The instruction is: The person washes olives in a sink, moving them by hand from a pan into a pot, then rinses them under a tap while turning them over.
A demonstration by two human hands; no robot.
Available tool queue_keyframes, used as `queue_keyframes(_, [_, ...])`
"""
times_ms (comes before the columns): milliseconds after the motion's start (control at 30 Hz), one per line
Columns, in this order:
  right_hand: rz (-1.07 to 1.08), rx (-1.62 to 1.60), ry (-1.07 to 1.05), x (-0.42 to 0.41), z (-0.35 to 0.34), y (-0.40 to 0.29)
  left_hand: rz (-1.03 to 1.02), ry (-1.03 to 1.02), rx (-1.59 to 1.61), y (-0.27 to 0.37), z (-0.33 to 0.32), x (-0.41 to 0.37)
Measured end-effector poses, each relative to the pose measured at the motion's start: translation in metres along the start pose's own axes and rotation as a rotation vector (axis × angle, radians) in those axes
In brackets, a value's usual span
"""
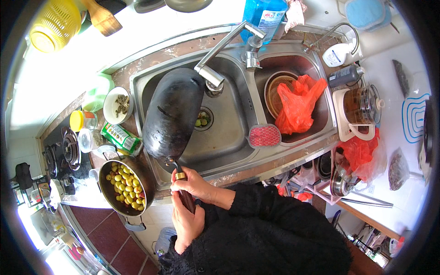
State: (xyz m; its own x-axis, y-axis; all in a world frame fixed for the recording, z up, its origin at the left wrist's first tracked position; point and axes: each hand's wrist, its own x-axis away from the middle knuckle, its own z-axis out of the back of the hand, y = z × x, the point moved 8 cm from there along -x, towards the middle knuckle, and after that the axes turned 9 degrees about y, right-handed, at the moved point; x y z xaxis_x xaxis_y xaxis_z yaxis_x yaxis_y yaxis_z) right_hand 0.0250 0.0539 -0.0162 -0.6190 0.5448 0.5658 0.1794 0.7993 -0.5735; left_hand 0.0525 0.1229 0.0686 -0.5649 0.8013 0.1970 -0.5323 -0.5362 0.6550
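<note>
A large wok [173, 110] with a blackened underside stands tilted over the left basin of a steel double sink [228, 132], its outer side towards me. Its dark wooden handle [186, 196], with a brass-coloured ferrule, points down towards my body. My right hand [196, 185] grips the handle near the ferrule. Close below it, my left hand [188, 218] holds the handle's end. The swivel spout of a chrome faucet [209, 74] reaches to the wok's right edge. Green pieces lie in the drain strainer [202, 118]. The inside of the wok is hidden.
Left of the sink, a two-handled pot [125, 185] holds green and reddish fruit, near a white bowl [117, 105], a green packet [120, 137] and jars. A red plastic bag [300, 103] and a basket [275, 89] lie in the right basin, a red sponge [264, 135] on its edge.
</note>
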Motion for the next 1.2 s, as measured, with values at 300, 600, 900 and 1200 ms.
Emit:
queue_keyframes(300, [0.014, -0.042, -0.017, 0.0, -0.004, -0.01, 0.015, -0.026, 0.008, 0.002, 0.0, -0.004])
queue_keyframes(600, [0.131, 0.168, 0.052, -0.008, 0.006, -0.012, 0.141, -0.106, 0.217, -0.008, -0.01, -0.009])
queue_keyframes(900, [0.129, 0.596, 0.121, 0.013, 0.015, -0.042, 0.499, -0.511, 0.856, 0.001, -0.02, -0.025])
queue_keyframes(1200, [0.185, 0.75, 0.129, 0.011, 0.04, -0.05, 0.617, -0.661, 1.115, 0.005, -0.049, -0.027])
